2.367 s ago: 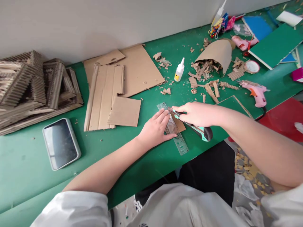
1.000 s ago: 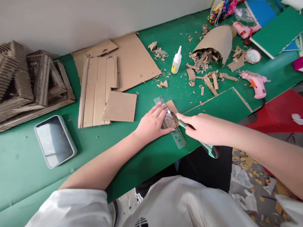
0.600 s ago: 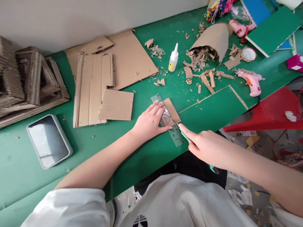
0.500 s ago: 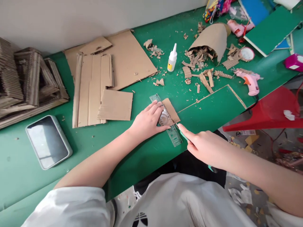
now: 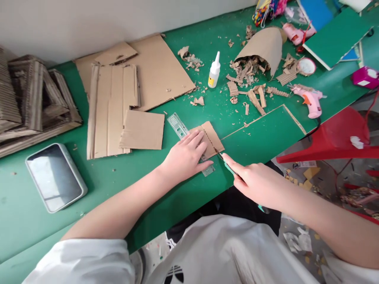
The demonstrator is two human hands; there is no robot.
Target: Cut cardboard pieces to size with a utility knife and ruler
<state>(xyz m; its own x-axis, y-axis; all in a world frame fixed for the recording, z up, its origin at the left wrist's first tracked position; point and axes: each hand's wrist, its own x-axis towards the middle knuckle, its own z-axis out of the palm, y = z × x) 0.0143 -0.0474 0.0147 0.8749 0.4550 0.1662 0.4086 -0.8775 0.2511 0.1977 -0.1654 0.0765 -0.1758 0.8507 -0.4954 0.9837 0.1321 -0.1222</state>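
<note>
- Pressing down with my left hand (image 5: pixel 185 157), I have it flat and open, fingers stretched forward. It grips nothing and lies across the ruler (image 5: pixel 177 123) and the near-left part of the cardboard piece (image 5: pixel 212 138).
- My right hand (image 5: pixel 254 181) is closed around the knife (image 5: pixel 227 167), with the forefinger laid along its back. The tip points away from me and sits at the near corner of the cardboard piece. I cannot tell whether the blade touches it.
- The cardboard piece lies flat on the green worktop (image 5: pixel 260 134) near its front edge, just ahead and to the left of my right hand. A dotted line of cuts runs across it from far-left to near-right.
- The ruler's long axis runs the same slanted way, with its far end sticking out beyond my left fingertips and its near end showing just past my thumb.
- My left hand is the nearer one, already on the piece. My right hand only reaches it with the knife tip.
- Compared with half a second ago, the ruler has slid up and to the left, off the cut line, so the dotted line is now uncovered. My right hand has hardly moved.
- Farther off are the cardboard sheets (image 5: pixel 112 106) to the left and the glue bottle (image 5: pixel 214 71) beyond.
</note>
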